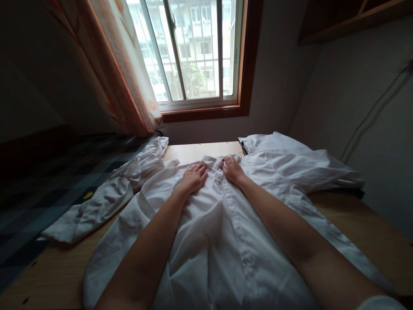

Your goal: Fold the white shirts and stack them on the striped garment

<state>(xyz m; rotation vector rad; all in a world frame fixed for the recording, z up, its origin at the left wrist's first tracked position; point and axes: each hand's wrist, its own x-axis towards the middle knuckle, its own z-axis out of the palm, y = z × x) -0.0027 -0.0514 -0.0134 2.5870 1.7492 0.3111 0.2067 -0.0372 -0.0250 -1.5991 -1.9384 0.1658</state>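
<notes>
A white button-up shirt (206, 232) lies front side up and wrinkled, its collar (211, 162) toward the window and its button placket running toward me. My left hand (195, 175) rests flat on the cloth just left of the collar, fingers stretched out and holding nothing. At the collar's right side, my right hand (232, 169) has its fingers bent and closed on the collar's edge; the fingertips are partly hidden. The left sleeve (103, 206) stretches out crumpled over the table's left side, and the other sleeve lies bunched at the right.
Under the shirt is a light wooden table (351, 219). More folded white cloth (277, 142) lies at the back right. A dark checked cover (41, 189) borders the table on the left. Behind are a window (200, 56) and a curtain (119, 77); a cable (364, 120) hangs on the right wall.
</notes>
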